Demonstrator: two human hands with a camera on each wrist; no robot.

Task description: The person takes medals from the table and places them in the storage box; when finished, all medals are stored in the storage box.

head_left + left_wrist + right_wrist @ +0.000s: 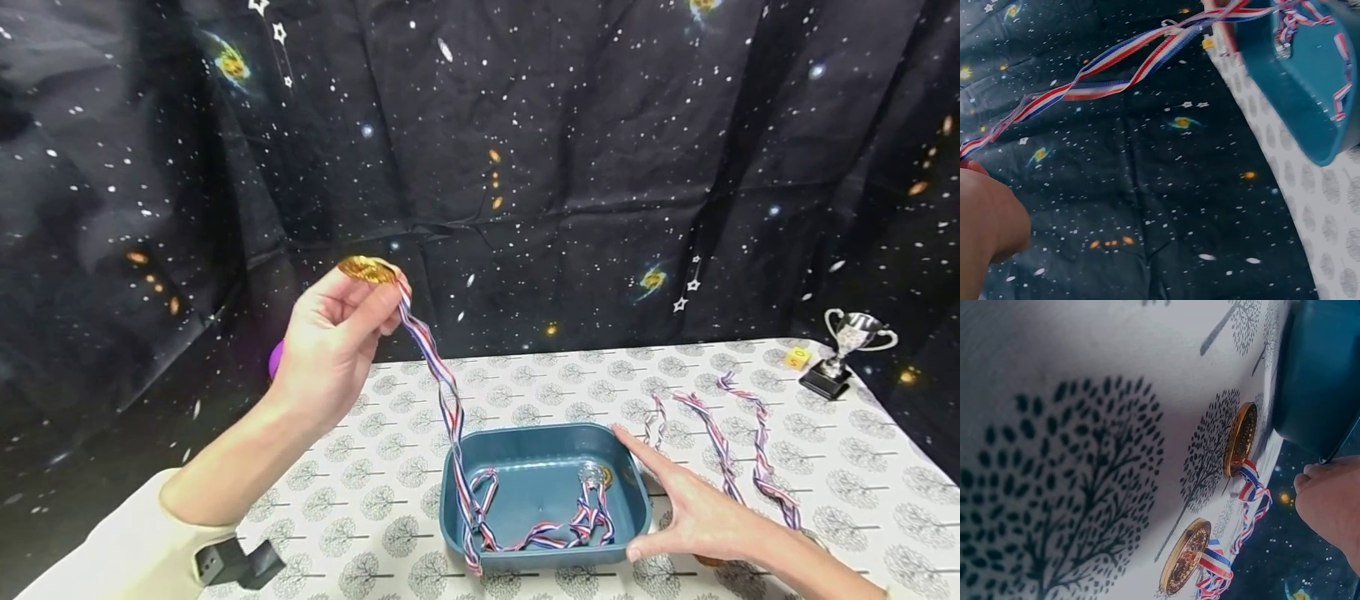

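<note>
My left hand (322, 358) is raised left of a blue plastic bin (540, 500), pinching a gold medal (367, 269) between thumb and fingers. From it a red, white and blue ribbon (427, 346) runs down over the bin's left part, its low end overlapping the front rim. Inside the bin lie a silver medal (590, 474), a gold medal (607, 477) partly behind it, and tangled striped ribbons (585, 521). My right hand (705, 508) spans the bin's right end, index finger stretched to the back corner, thumb at the front corner.
Right of the bin, striped ribbons (712, 429) lie on the tree-print tablecloth (517, 387). Two gold medals (1241, 439) show there in the right wrist view. A silver trophy cup (855, 337) and yellow number cube (797, 358) stand at the back right. A dark starry curtain (480, 275) hangs behind.
</note>
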